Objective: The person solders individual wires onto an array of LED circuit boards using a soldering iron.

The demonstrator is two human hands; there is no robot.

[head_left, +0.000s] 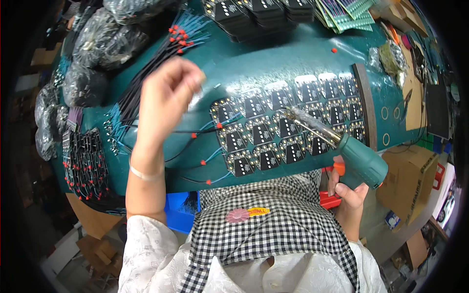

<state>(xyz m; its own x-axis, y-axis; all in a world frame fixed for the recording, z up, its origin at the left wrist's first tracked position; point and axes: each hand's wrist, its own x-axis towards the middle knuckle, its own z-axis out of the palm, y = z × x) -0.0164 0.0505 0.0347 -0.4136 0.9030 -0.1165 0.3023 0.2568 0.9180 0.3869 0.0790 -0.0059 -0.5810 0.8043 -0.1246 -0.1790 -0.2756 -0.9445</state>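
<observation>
My right hand grips the handle of a green soldering gun with an orange trigger. Its metal tip points left, over rows of black circuit boards laid out on the green table mat. Above the mat, left of the boards, my left hand is closed with thumb and fingers pinched together; whether anything is between them is hidden. Several black cables with red caps and blue wire ends reach the left column of boards. Behind my left hand lies a thick bundle of similar cables.
Stacked black boards and green boards stand at the back. Plastic bags and another cable bundle lie at left. A dark bar borders the boards at right, with pliers beyond. A cardboard box is at lower right.
</observation>
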